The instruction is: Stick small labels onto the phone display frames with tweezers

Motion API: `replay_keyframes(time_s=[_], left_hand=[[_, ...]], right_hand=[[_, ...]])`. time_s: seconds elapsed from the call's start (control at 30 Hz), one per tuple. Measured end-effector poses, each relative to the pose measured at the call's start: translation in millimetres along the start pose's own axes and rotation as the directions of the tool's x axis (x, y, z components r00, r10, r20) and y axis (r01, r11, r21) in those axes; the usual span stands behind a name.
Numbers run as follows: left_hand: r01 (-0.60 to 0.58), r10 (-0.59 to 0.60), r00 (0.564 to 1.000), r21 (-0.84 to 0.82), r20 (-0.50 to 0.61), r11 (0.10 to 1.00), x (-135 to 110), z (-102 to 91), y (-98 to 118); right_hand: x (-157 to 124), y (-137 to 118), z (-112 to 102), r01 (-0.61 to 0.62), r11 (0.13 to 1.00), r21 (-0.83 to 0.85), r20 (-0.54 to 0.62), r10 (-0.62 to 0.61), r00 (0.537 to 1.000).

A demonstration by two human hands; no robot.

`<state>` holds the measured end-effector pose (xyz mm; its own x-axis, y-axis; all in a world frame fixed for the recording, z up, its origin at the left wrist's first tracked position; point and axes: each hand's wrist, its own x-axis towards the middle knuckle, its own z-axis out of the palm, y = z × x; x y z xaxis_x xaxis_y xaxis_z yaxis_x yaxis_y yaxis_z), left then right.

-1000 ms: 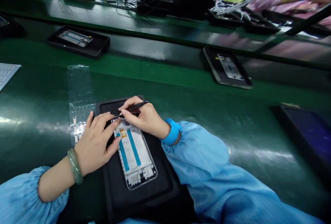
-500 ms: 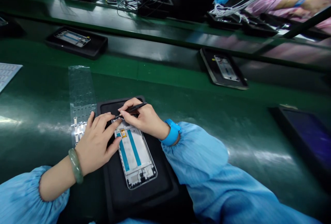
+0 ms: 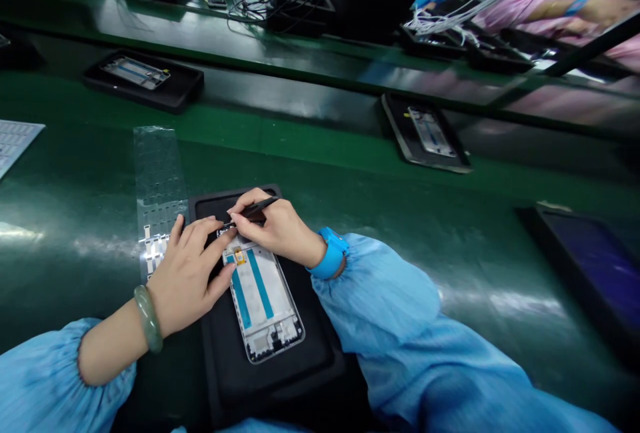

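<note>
Hidden and cut-off items at the work tray

The top end of the white-and-blue phone frame [image 3: 260, 303] lies out of sight under the left hand [image 3: 187, 273] and the right hand [image 3: 277, 230]; the tips of the slim black tweezers [image 3: 260, 207] are lost among the fingers. The small gold part [image 3: 239, 257] on the frame is too small to identify. The pale gridded sheet [image 3: 15, 143] is cut off by the left edge, the dark tray [image 3: 590, 273] by the right edge.
</note>
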<state>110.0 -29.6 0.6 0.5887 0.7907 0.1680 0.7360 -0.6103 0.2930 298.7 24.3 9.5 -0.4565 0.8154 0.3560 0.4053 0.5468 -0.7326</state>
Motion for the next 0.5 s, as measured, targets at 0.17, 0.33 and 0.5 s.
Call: replay_keyframes(time_s=[0.17, 0.33, 0.5], left_hand=[[0.002, -0.002, 1.0, -0.003, -0.003, 1.0, 0.1, -0.3, 0.3], [0.0, 0.0, 1.0, 0.004, 0.0, 1.0, 0.3, 0.4, -0.1], [0.01, -0.01, 1.0, -0.004, -0.003, 1.0, 0.7, 0.2, -0.3]], right_hand=[[-2.0, 2.6, 0.8, -0.04, 0.999, 0.037, -0.039, 0.041, 0.998], [-1.9, -1.7, 1.9, 0.026, 0.999, -0.047, -0.027, -0.028, 0.999], [1.1, -4.7, 3.0, -0.038, 0.999, -0.014, -0.01, 0.038, 0.999]])
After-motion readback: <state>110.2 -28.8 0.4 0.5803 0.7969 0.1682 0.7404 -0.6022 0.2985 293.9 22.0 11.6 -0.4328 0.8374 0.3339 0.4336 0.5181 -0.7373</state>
